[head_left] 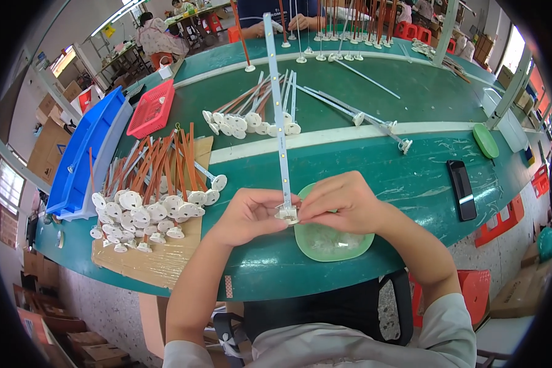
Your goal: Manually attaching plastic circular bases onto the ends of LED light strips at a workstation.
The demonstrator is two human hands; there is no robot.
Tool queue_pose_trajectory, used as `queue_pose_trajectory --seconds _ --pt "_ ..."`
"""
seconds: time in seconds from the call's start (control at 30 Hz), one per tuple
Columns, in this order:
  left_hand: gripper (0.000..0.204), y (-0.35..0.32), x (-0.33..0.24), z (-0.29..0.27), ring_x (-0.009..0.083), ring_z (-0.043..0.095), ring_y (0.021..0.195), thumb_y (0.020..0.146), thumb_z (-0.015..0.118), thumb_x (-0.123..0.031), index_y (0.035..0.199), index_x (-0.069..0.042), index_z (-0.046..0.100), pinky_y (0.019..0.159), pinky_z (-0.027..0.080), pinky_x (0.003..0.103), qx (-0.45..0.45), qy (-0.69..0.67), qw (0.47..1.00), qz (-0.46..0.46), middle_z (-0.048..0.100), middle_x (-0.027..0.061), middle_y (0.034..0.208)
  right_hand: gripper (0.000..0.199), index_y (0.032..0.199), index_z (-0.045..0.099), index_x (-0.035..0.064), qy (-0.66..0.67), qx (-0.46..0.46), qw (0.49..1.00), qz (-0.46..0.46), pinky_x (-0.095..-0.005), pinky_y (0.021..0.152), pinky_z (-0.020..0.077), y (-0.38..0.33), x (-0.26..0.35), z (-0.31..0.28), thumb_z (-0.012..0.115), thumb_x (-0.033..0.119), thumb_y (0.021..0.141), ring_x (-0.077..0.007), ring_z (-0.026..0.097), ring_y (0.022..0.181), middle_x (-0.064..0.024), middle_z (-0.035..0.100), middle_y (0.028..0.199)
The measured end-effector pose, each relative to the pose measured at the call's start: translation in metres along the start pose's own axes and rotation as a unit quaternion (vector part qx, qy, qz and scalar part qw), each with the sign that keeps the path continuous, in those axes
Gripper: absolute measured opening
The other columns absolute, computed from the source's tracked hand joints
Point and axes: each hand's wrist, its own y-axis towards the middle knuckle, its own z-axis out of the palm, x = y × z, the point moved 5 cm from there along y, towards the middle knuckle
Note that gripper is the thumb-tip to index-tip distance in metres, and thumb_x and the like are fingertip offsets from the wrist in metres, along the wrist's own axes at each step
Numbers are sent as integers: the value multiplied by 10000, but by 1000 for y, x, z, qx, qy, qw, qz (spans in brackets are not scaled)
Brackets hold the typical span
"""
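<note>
Near the lower middle of the frame, both hands meet over a green worktop (374, 178). The left hand (248, 214) and right hand (340, 202) pinch a small white round base (286, 213) between their fingers, which are closed narrowly on it. A long white strip (277, 98) dotted with small yellow squares rises from the base toward the top of the frame. Just below the hands sits a pale green dish (331, 242).

At the left, on a sheet of cardboard (159, 260), lies a heap of white bases with orange strips (150, 190). Farther up, at centre, is a fan of similar pieces with white strips (254, 116). A black phone (461, 189) lies at the right, well apart.

The step in hand appears to be seating the strip's foot into the base. The next move likely calls for a steady, straight press while the strip stays upright.
</note>
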Motion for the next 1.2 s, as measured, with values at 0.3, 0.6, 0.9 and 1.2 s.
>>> queue_pose_trajectory --seconds 0.3,0.6,0.9,1.2 --pt "490 4 -4 1 248 679 1054 777 773 2 1223 98 595 953 539 364 0 16 1000 -4 682 180 1143 198 901 755 56 -22 -28 999 -22 -310 633 550 -1 2 2 757 -35 725 -222 687 742 -75 715 816" --pt "453 5 -2 3 262 658 1116 789 665 162 1227 62 604 982 529 372 36 46 998 15 661 173 1199 201 830 672 58 -104 -76 991 -40 -321 532 514 -4 8 3 761 -42 680 -243 656 606 -60 673 697" --pt "469 4 -2 6 247 649 1117 768 711 131 1220 61 608 978 524 366 24 48 999 -8 658 158 1210 201 761 652 69 -119 -77 987 -75 -311 503 494 -9 9 7 781 -38 649 -224 645 585 -51 655 685" --pt "458 3 -1 6 263 646 1132 788 675 158 1229 58 600 966 550 377 41 53 998 16 639 175 1241 201 763 655 64 -111 -71 989 -72 -308 510 504 -9 8 9 785 -36 647 -232 647 589 -57 655 687"
